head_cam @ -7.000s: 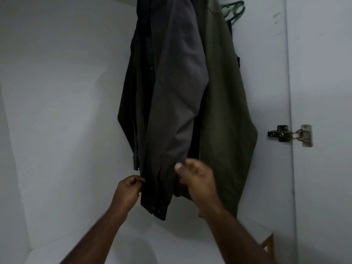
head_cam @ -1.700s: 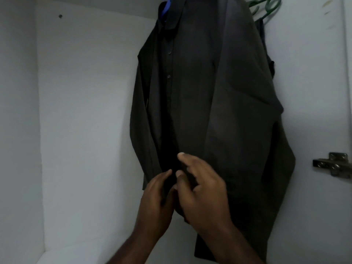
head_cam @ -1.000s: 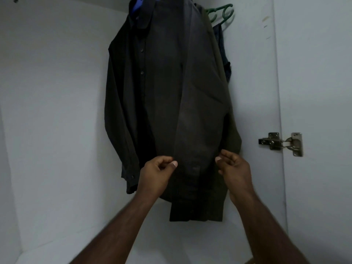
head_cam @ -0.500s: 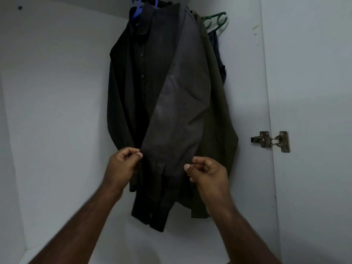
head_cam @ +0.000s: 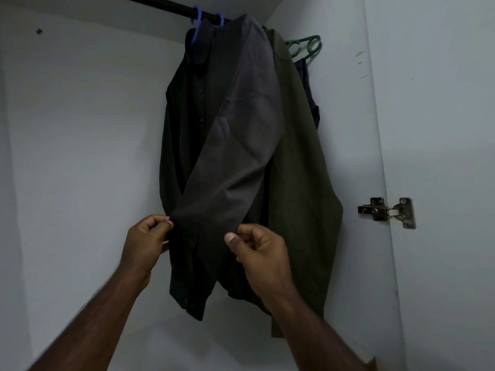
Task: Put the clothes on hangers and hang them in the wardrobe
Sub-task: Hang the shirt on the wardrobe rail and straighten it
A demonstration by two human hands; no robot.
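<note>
We pinch the grey sleeve (head_cam: 235, 145) of the dark shirt (head_cam: 192, 135) at its lower end: left hand (head_cam: 146, 241) nips the left edge between thumb and forefinger, right hand (head_cam: 257, 250) nips the right edge the same way. The shirt hangs on a blue hanger (head_cam: 197, 25) from the rail (head_cam: 160, 5), directly under it. The sleeve crosses diagonally over the shirt front, cuff dangling below our hands.

The step looks like straightening the sleeve. To do it well we keep both pinches light, draw the sleeve down and to its own side so it falls flat, and avoid tugging hard enough to tip the hanger off the rail.

Count: one dark shirt, one olive garment (head_cam: 302, 183) just right of it under the rail, one striped dark-blue piece (head_cam: 308, 87) behind on a green hanger (head_cam: 305, 46), one door hinge (head_cam: 385, 211) further right.
</note>
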